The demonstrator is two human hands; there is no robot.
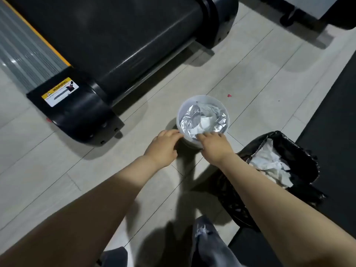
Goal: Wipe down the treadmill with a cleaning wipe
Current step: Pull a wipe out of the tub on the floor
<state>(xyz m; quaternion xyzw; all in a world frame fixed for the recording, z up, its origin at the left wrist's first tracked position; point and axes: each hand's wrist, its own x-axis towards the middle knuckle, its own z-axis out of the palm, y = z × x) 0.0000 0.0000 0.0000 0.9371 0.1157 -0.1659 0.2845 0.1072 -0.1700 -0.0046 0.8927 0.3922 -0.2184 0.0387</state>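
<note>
A white round tub [204,99] of wipes stands on the tiled floor, lined with a silver foil bag [189,122] that has a white wipe [207,122] showing in its opening. My left hand [163,146] rests against the tub's near left side with its fingers curved round the wall. My right hand [213,144] reaches over the near rim, fingertips on the foil edge; whether they pinch it I cannot tell. The black treadmill's rear end [107,47] lies beyond, upper left, with a yellow warning label [60,91] on its end cap.
A black-lined waste bin [300,151] with crumpled white wipes inside stands right of my right arm. A dark floor mat [331,105] runs along the right. Another machine's base [300,14] sits at the top right. My knees show at the bottom.
</note>
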